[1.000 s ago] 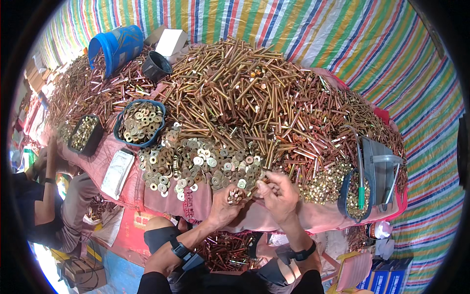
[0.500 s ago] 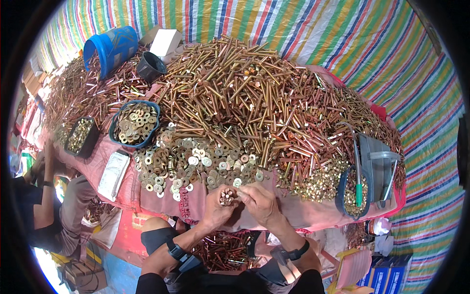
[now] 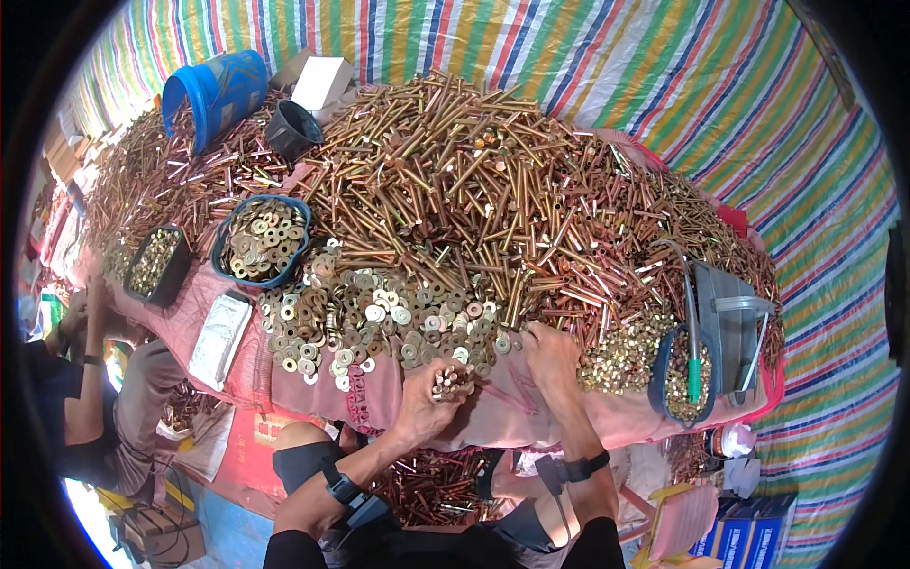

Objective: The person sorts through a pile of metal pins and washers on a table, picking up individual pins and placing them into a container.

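Around the right hand (image 3: 553,357) — washers (image 3: 384,313) leftward, heaped bolts (image 3: 483,209) beyond, nuts (image 3: 621,360) rightward.

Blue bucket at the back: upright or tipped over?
Tipped: the blue bucket lies on its side among the heaped fasteners, its open mouth facing left.

The bolts (image 3: 427,204) are glossy metal, the washers (image 3: 379,313) shiny metal, the cloth (image 3: 507,403) matt, the bucket (image 3: 229,90) smooth plastic.

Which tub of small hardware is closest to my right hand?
The dark-blue tub on the right, with the green-handled tool over it; the washer-filled tub and black tub stand left of your left hand.
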`<state>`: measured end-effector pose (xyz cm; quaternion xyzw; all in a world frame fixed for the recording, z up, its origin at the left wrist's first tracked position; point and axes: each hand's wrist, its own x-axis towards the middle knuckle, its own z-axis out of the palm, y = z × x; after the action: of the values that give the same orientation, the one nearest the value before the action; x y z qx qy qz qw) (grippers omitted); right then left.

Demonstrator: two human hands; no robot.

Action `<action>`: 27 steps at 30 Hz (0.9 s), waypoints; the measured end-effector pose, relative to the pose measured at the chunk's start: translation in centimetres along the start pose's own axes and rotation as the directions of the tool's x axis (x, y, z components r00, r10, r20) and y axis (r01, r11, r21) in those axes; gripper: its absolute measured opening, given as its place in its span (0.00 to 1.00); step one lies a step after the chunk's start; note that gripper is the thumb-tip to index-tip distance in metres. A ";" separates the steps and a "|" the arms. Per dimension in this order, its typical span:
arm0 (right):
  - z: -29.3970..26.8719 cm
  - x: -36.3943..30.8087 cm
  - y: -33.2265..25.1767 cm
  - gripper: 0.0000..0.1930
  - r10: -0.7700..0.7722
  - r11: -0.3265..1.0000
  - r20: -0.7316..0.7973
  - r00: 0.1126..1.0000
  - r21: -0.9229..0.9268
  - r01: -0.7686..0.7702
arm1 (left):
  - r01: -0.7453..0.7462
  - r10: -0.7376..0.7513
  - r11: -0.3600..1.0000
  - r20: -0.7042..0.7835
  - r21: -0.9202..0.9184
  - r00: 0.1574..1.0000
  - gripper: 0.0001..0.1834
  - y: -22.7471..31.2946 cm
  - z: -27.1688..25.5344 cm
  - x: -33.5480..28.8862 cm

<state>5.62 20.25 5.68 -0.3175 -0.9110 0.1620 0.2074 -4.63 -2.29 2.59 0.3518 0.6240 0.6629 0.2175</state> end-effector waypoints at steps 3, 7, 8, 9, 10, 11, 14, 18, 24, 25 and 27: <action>0.3 0.8 -0.2 0.12 0.057 0.992 0.112 0.992 -0.120 -0.043 | -0.006 0.006 0.999 -0.009 -0.036 1.000 0.10 -0.4 0.2 0.1; 0.5 1.2 -0.3 0.11 0.028 0.985 0.105 0.994 -0.175 -0.009 | 0.033 -0.035 0.994 -0.021 -0.108 0.999 0.09 -0.7 0.3 0.2; 0.4 1.2 -0.2 0.11 0.022 0.983 0.095 0.995 -0.182 -0.004 | 0.057 -0.059 0.990 -0.016 -0.131 0.998 0.09 -0.6 0.3 0.3; 0.3 1.0 -0.2 0.11 0.051 0.998 0.078 0.996 -0.052 -0.047 | 0.054 -0.057 0.993 -0.021 -0.107 0.998 0.09 -0.5 0.3 0.3; 0.1 0.9 -0.1 0.12 0.082 0.993 0.069 0.994 0.080 -0.087 | 0.073 -0.075 0.994 -0.019 -0.086 0.997 0.10 -0.3 0.2 0.2; -0.1 0.7 -0.1 0.12 0.112 0.970 0.066 0.992 0.210 -0.123 | 0.093 -0.094 0.994 -0.021 -0.065 0.995 0.10 0.0 0.2 0.2; -1.4 0.0 -0.1 0.18 0.218 0.550 0.424 0.879 0.691 -0.469 | 0.098 -0.098 0.995 -0.023 -0.020 0.995 0.10 0.6 0.0 0.2; -1.7 -1.6 -1.8 0.24 -0.094 0.377 0.380 0.920 0.869 -0.320 | 0.120 -0.121 0.991 -0.005 -0.064 0.993 0.11 0.5 0.0 0.3; -2.1 -3.3 -4.4 0.18 -0.155 0.483 0.402 0.903 0.828 -0.286 | 0.110 -0.113 0.988 -0.030 -0.108 0.993 0.09 -0.6 0.3 0.2; -2.1 -3.4 -4.8 0.16 -0.155 0.511 0.415 0.897 0.810 -0.286 | 0.106 -0.110 0.988 -0.030 -0.111 0.993 0.09 -0.7 0.3 0.1; -2.3 -3.5 -5.3 0.15 -0.217 0.603 0.338 0.916 0.784 -0.146 | 0.093 -0.096 0.990 -0.030 -0.105 0.995 0.08 -0.8 0.2 0.1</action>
<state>6.47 14.43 8.97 -0.1329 -0.7707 0.6073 0.1396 -4.65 -1.94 1.87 0.2987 0.6086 0.6892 0.2557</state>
